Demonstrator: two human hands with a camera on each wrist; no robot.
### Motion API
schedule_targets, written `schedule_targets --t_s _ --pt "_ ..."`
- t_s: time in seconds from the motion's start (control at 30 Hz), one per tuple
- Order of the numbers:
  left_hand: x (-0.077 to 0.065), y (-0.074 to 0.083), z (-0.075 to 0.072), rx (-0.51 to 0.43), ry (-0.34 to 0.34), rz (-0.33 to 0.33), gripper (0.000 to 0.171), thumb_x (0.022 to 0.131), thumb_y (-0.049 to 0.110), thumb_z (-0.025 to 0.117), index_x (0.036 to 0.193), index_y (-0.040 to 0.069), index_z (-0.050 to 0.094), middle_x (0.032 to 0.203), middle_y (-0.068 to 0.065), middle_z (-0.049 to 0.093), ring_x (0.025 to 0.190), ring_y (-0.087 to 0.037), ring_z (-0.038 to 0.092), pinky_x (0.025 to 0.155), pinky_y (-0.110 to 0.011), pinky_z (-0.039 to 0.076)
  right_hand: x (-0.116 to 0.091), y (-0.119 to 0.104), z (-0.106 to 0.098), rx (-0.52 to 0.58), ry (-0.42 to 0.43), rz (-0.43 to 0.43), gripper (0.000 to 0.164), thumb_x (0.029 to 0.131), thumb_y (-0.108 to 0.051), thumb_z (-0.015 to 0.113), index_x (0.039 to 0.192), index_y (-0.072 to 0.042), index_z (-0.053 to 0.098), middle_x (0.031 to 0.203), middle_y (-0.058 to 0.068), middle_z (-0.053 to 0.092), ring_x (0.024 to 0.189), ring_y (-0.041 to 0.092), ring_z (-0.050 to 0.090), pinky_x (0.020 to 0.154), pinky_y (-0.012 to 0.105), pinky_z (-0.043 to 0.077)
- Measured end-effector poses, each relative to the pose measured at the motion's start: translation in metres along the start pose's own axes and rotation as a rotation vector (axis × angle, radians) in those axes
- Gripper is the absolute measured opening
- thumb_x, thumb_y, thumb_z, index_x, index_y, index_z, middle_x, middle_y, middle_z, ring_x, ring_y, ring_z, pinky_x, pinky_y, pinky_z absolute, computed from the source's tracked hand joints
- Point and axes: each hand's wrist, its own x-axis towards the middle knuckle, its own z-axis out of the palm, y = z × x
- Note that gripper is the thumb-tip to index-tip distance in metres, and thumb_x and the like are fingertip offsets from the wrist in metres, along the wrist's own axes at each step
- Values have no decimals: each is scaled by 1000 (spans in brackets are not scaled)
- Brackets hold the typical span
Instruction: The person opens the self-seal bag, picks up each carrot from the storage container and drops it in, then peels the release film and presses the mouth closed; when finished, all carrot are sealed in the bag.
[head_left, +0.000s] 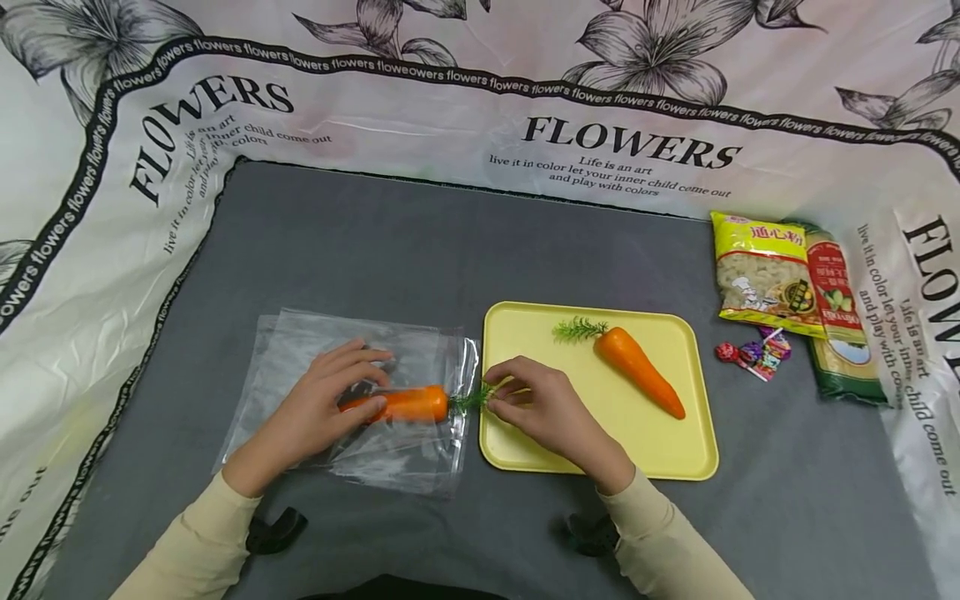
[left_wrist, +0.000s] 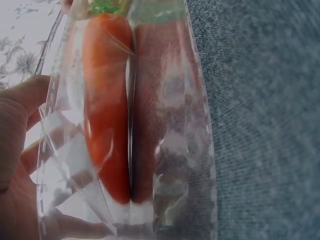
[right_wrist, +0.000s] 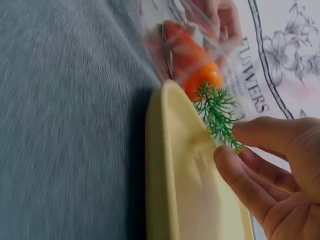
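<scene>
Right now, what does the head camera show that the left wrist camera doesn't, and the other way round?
Only the head view shows the yellow tray with the loose carrot, the wrapped sweets and the food packets.

Only the left wrist view shows the tapered tip of the carrot under plastic; in the head view the left hand covers that end.

Both show that carrot's body and green top, the clear plastic, the left hand and the flower-printed cloth.

Grey surface (head_left: 420, 242); pale border (head_left: 420, 117) with black outline flowers (head_left: 652, 52) and FLOWERS lettering (head_left: 632, 143)
</scene>
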Motion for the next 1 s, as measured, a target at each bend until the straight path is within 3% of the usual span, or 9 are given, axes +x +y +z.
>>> schedule_targets --t_s 0.17,0.37,0.6,0.77,0.9,1.0 --pt "0 0 0 -3 -6 -12 19 82 18 75 97 23 64 131 -4 54 132 -38 34 105 -63 22 8 -7 14 29 12 -9 24 81 -5 73 104 -9 65 100 2 64 85 10 66 74 23 55" --pt "1 1 0 2 -4 -8 19 83 19 74 97 24 63 132 -3 54 132 -37 34 105 -63 22 11 -13 26 4 -35 -4 25 82 -7 73 105 -11 65 99 0 63 85 6 64 75 22 55" --pt "1 1 1 8 -10 -14 19 83 20 74 97 25 63 132 -2 54 133 -35 33 106 -61 21 10 -14 24 16 -58 1 27 83 -11 74 108 -10 64 102 1 64 85 5 65 75 23 55" --pt "3 1 1 -2 -18 -6 18 83 21 74 97 24 63 132 -4 54 133 -36 33 106 -62 21 1 -7 -14 -20 65 1 27 82 -13 75 107 -11 64 102 4 65 85 10 67 70 25 56" --pt "2 0 1 -2 -22 -5 17 84 21 73 98 25 63 132 -3 54 134 -36 32 105 -63 20 -11 4 -68 -286 269 -12 29 80 -12 76 107 -12 65 101 5 65 85 15 65 66 31 56" --pt "2 -1 2 4 -24 -9 18 84 22 73 98 25 63 132 -2 53 134 -35 32 105 -63 20 -22 13 -103 -484 351 88 36 81 -15 76 113 -12 63 106 7 61 90 23 60 69 40 52"
